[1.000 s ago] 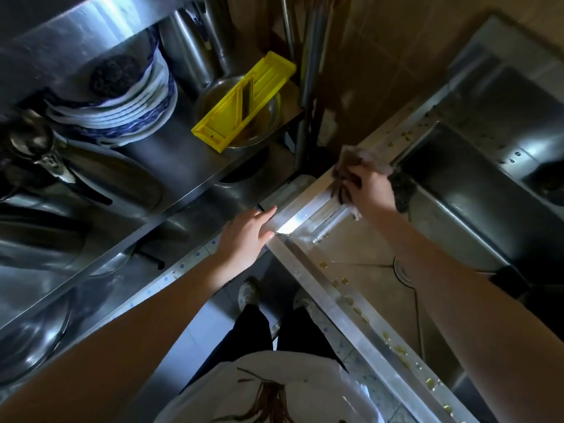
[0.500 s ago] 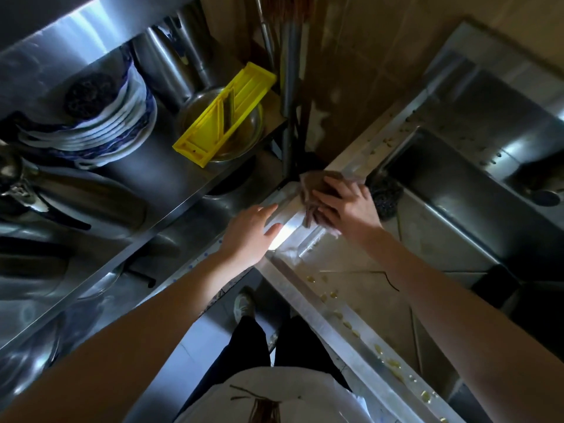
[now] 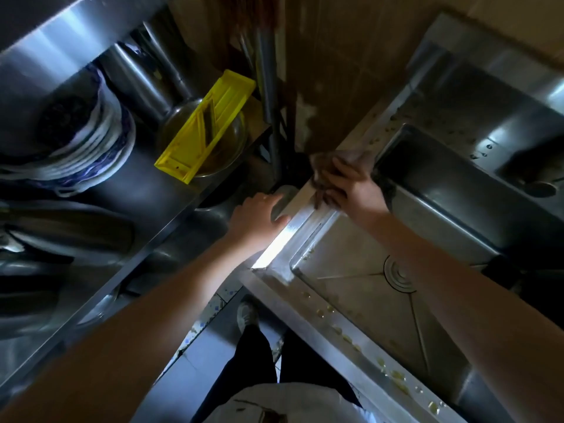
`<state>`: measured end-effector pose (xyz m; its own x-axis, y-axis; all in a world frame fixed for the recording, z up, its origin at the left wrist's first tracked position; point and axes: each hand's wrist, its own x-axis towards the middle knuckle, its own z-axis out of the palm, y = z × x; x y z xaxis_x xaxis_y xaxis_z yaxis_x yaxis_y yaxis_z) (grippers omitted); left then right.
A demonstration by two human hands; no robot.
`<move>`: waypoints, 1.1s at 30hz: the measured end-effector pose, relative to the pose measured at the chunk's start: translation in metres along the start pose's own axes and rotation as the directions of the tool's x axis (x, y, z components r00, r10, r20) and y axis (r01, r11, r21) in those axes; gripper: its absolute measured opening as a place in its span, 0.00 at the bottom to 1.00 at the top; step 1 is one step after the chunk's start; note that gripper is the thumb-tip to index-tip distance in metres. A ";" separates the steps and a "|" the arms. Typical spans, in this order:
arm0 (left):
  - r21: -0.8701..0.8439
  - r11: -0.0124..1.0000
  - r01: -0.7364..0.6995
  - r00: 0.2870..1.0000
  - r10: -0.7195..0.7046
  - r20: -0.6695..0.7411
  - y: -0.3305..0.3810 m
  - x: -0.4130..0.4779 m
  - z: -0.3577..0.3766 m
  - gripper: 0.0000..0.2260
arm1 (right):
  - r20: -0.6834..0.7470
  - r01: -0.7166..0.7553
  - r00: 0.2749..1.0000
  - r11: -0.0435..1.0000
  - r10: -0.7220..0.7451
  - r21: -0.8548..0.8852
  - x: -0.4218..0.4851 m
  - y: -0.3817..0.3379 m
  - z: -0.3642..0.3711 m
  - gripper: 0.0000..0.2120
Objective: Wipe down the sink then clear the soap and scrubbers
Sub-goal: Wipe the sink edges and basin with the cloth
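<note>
The wiping step is in hand: the person's right hand (image 3: 351,187), fingers spread flat rather than clenched, presses a brownish cloth (image 3: 323,161) onto the corner of the sink (image 3: 305,221) rim at the centre of the frame. The left hand (image 3: 258,219) rests released on the rim's outer edge just to the lower left, holding nothing. A dark scrubber (image 3: 387,186) sits just beside the right hand at the basin's upper corner. The soap cannot be made out, and the next move likely calls for drawing the cloth along the front rim toward the lower right, where yellowish scraps (image 3: 338,329) lie.
</note>
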<state>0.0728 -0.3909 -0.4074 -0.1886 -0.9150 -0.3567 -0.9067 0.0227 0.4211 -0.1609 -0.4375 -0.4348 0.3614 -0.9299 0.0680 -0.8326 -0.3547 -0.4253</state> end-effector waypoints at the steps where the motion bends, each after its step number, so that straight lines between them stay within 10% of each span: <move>1: 0.004 1.000 -0.008 1.000 0.008 0.003 0.001 0.003 0.000 0.25 | 0.001 0.059 0.998 0.998 -0.059 -0.018 -0.006 -0.004 0.004 0.17; 7: 0.019 0.999 -0.038 0.999 0.038 -0.005 0.010 0.021 0.000 0.26 | -0.030 0.115 0.993 0.993 -0.116 -0.032 -0.004 0.000 0.003 0.15; 15: 0.017 0.999 -0.028 1.000 0.028 -0.007 0.028 0.047 -0.001 0.23 | -0.029 -0.283 0.956 0.942 0.292 0.179 0.046 0.056 -0.022 0.19; 27: -0.017 0.998 -0.066 0.997 0.065 -0.044 0.035 0.056 0.000 0.19 | -0.006 0.018 1.000 0.998 -0.017 0.053 0.019 0.041 -0.014 0.16; 33: 0.017 0.992 -0.127 0.992 0.127 -0.008 0.052 0.086 -0.005 0.20 | -0.041 -0.180 0.982 0.977 0.186 0.118 0.046 0.067 -0.022 0.18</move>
<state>0.0112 -0.4707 -0.4115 -0.2995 -0.9079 -0.2932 -0.8817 0.1459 0.4486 -0.2093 -0.5062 -0.4405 0.1828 -0.9828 0.0245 -0.8288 -0.1674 -0.5338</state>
